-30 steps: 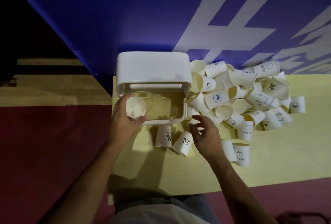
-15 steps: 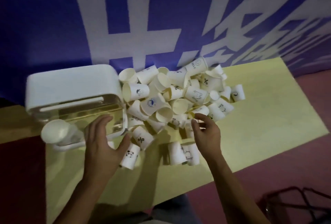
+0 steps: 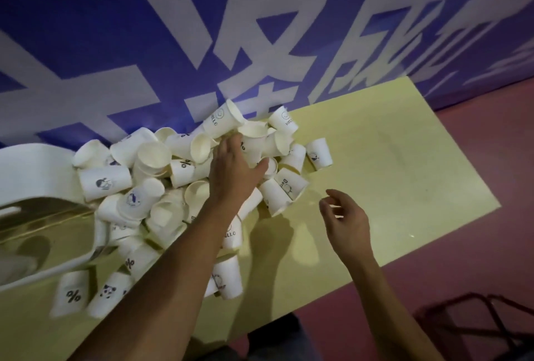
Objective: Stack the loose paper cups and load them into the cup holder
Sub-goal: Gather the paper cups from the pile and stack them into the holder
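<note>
Cups (image 3: pixel 104 183) of white paper lie in a loose heap on a pale yellow table (image 3: pixel 390 158), seen from above by a head-worn camera. Most are tipped on their sides, with mouths facing every way. Some carry small prints: a percent sign, a panda, the word HELLO. The heap runs from the near left of the table back to a blue banner (image 3: pixel 86 43) with large white characters, which hangs behind the table.

At the left edge of the view stands the holder (image 3: pixel 31 170), a white box with rounded corners and a clear front. Cups press against its right side and a few lie just in front of it. Its inside is too blurred to make out.

The left hand (image 3: pixel 235 170) reaches in from the lower left, its bare forearm passing over the near cups, and rests palm down on the far middle of the heap. Its fingers are spread and fairly straight among the cups, the thumb out to the right against a cup rim. It does not plainly grip any cup. The right hand (image 3: pixel 346 222) hangs over bare table just right of the heap, fingers loosely curled, holding nothing.

Dull red floor (image 3: pixel 476 216) shows past the table's right and near edges, with a dark frame (image 3: pixel 476 326) in the lower right corner.
</note>
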